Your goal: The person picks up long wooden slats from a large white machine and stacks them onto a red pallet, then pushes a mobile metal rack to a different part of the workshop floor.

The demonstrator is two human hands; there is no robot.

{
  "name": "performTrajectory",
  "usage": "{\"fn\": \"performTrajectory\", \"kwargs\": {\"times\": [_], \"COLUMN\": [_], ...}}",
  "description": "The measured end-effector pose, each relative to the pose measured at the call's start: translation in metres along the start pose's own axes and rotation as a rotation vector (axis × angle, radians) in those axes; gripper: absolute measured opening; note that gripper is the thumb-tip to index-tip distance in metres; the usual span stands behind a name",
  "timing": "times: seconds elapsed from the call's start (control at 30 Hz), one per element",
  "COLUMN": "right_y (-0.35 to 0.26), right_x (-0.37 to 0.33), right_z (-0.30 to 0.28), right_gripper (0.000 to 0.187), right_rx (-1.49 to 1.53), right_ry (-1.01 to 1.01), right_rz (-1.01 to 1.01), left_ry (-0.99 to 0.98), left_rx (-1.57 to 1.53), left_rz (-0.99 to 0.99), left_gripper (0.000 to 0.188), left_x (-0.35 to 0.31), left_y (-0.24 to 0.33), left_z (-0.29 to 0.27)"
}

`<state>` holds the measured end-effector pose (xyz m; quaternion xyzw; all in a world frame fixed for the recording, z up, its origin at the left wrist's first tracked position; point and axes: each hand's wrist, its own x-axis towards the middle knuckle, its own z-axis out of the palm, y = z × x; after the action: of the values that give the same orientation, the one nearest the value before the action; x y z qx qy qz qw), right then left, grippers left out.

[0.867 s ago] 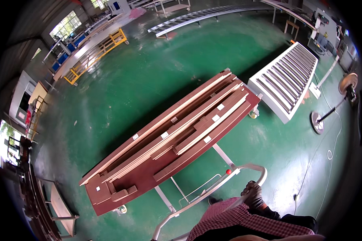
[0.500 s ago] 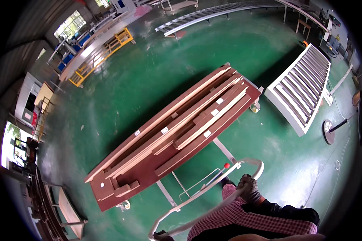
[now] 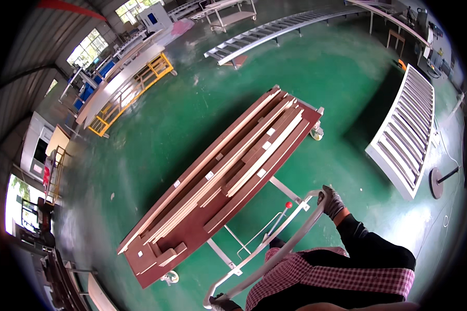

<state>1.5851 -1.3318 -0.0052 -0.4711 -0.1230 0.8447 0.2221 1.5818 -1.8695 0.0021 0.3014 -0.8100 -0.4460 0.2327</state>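
Note:
In front of me stands a low cart with a red-brown bed (image 3: pixel 192 231), running slantwise from lower left to upper right. Several long brown boards (image 3: pixel 237 151) with pale edges and small white labels lie lengthwise on it. A pale tubular push handle (image 3: pixel 291 243) curves toward me from the cart's near side. My left hand (image 3: pixel 224 302), in a dark glove and partly cut off by the lower edge, grips the handle's left end. Around its right end closes my gloved right hand (image 3: pixel 331 202). Between them rises a lever with a red knob (image 3: pixel 288 205).
A roller conveyor (image 3: pixel 407 129) stands at the right, near a round-based stand (image 3: pixel 437 184). Another long conveyor (image 3: pixel 264 33) crosses the back. At far left is a yellow-framed trolley (image 3: pixel 135 88); leaning boards (image 3: pixel 62 282) occupy the lower left. The floor (image 3: pixel 202 98) is green.
The cart has swung in view, its far end shifting left. My right hand has moved forward with the handle's right end. The right-hand conveyor appears farther right.

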Motion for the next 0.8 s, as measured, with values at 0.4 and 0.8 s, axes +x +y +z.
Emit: {"fn": "performTrajectory", "kwargs": {"times": [0.4, 0.8], "right_y": [0.003, 0.035], "right_x": [-0.010, 0.051], "right_z": [0.005, -0.021], "right_gripper": [0.014, 0.013], "right_rx": [-0.151, -0.096], "right_ry": [-0.052, 0.050], "right_rz": [-0.085, -0.053], "left_ry": [-0.056, 0.222], "left_rx": [-0.410, 0.472], "left_rz": [-0.384, -0.050], "left_gripper": [0.023, 0.017], "left_x": [-0.005, 0.000], "left_y": [-0.036, -0.143], "left_z": [-0.029, -0.014]}}
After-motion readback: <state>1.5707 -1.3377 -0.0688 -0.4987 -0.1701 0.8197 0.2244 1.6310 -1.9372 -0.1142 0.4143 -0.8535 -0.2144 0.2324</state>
